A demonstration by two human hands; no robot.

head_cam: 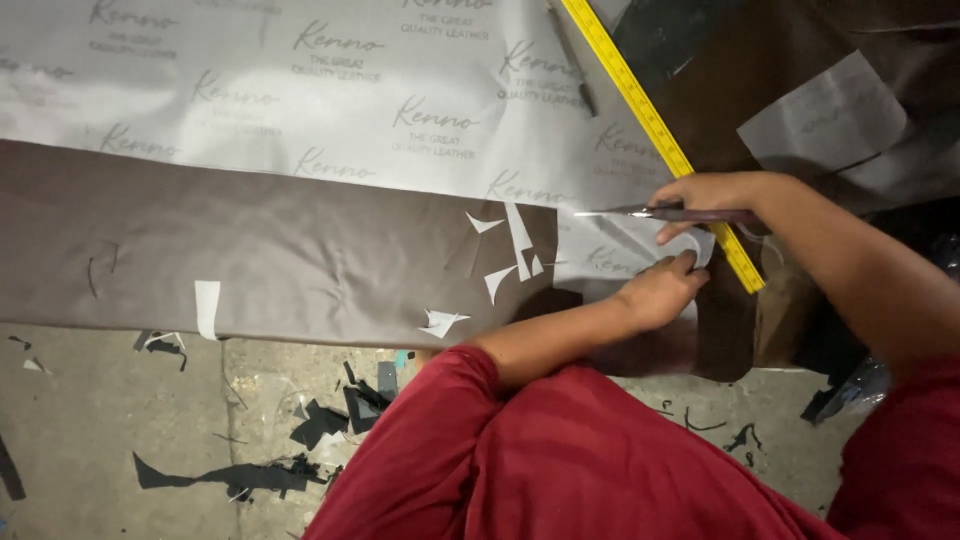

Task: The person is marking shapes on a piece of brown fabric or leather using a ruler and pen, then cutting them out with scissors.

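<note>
The right hand [715,195] has its fingers curled tight around the dark handle of a thin craft knife [640,212], whose slim bright blade points left and lies low over a pale sheet of backing paper [600,255]. The left hand [660,290] presses down flat just below the blade, its fingers bent and spread on the same pale sheet, grasping nothing but pinning the sheet in place. This sheet lies on the right end of a long brown leather panel [280,255] that stretches across the view from the left edge. A yellow measuring ruler [650,120] runs on a slant from the top of the view down to the right, passing under the right hand and ending just beside the left hand's fingertips. Several small white paper offcuts [515,240] lie on the brown panel to the left of the blade, and one white strip [206,308] rests farther left near the panel's lower edge. Above the panel spreads a wide grey printed sheet [300,90]. Below it the concrete floor [90,440] carries scattered dark scraps [225,475]. Both forearms come out of red sleeves [560,450].
</note>
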